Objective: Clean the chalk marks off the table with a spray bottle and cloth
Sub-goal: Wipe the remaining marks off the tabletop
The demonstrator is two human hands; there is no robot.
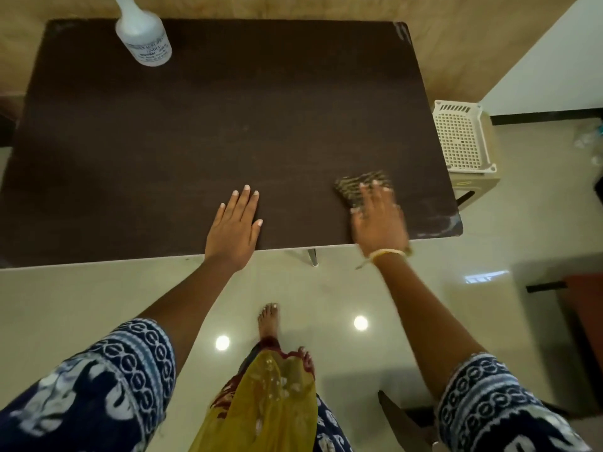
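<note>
A dark brown table with a matte, faintly grained rectangular top and rounded corners was seen from above. Pale chalky smears were visible at its far right corner and along the near right corner, while the middle of the top looked mostly plain.

The left hand was laid flat on the table near its front edge, palm down, fingers extended and close together, holding nothing.

The right hand was spread flat, palm down, and pressed on a cloth near the front right part of the table. The hand was blurred, so the exact hold of the fingers could not be told; the cloth was pinned under the palm and fingers rather than bunched in a fist. The cloth appeared thin and crumpled, with a dark and tan streaked pattern, and its far edge stuck out beyond the fingertips. A light bangle was worn at the right wrist.

A translucent white plastic spray bottle, cylindrical with a tapering neck and a printed label, was stood upright at the far left of the table, well apart from both hands.

A cream plastic basket with a perforated grid surface was seen beside the table's right edge, over a glossy tiled floor.
</note>
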